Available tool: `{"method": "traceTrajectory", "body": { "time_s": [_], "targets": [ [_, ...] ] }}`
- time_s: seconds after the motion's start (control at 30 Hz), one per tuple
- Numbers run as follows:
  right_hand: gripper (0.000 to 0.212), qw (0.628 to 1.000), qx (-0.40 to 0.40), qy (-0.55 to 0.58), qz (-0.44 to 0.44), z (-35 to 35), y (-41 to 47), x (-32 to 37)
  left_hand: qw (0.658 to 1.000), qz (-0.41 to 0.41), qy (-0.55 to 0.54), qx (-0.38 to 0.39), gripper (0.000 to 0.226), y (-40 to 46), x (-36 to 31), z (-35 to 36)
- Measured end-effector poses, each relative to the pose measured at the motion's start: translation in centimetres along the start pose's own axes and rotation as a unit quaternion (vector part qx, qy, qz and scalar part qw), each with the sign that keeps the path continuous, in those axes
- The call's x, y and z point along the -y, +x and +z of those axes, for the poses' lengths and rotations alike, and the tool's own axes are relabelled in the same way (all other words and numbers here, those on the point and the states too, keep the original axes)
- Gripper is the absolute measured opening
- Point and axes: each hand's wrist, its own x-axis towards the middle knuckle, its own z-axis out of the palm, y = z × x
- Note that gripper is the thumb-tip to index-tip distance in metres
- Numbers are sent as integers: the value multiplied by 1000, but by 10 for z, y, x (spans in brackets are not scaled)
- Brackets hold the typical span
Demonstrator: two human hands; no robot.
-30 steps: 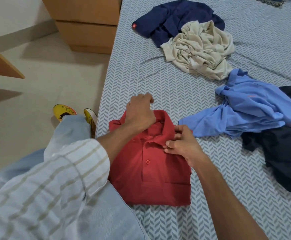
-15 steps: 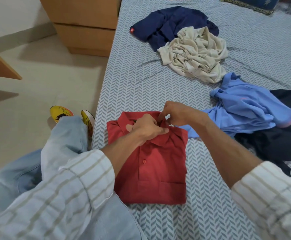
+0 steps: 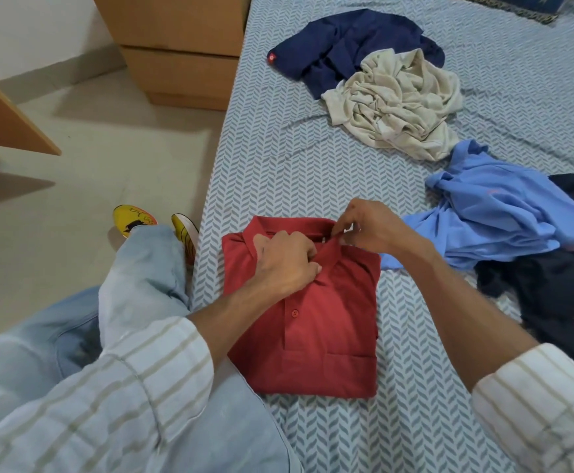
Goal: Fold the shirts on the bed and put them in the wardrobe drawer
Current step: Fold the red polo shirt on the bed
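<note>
A folded red polo shirt lies on the bed near its left edge, collar away from me. My left hand grips the collar at the placket. My right hand pinches the collar's right side. Unfolded shirts lie farther off: a navy one and a crumpled beige one at the far side, a light blue one and a black one to the right.
A wooden drawer unit stands on the floor beside the bed's far left edge. A wooden panel juts in at the left. My jeans-clad legs and yellow shoes are by the bed edge.
My right hand moved from the shirt's right edge up to the collar. My left hand slid back from the far collar edge to the placket. The view shifted slightly.
</note>
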Motion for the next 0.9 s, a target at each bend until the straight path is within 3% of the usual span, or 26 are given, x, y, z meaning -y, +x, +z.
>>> {"method": "traceTrajectory", "body": {
  "time_s": [0.1,0.2,0.27,0.37,0.5,0.63,0.73,0.9],
  "targets": [
    [28,1000,8,8,-5,7,-2,9,999,30,-10,10,13,-7,4,-1],
    [31,999,40,-19,24,9,-6,20,994,52,-95,18,19,-4,17,-14],
    [34,998,-1,-9,60,8,-5,24,992,48,-119,0,32,6,37,-33],
    [24,994,-48,54,82,7,7,42,997,46,-42,48,46,21,60,-76],
    [19,993,10,78,89,12,32,87,973,91,152,145,53,41,77,-96],
    [20,973,107,123,166,33,54,110,962,105,172,183,33,60,87,-81],
    [20,963,98,152,201,41,58,114,967,149,143,146,15,70,97,-75],
    [25,968,92,82,220,40,35,114,974,180,100,93,18,69,115,-69]
  ]
}}
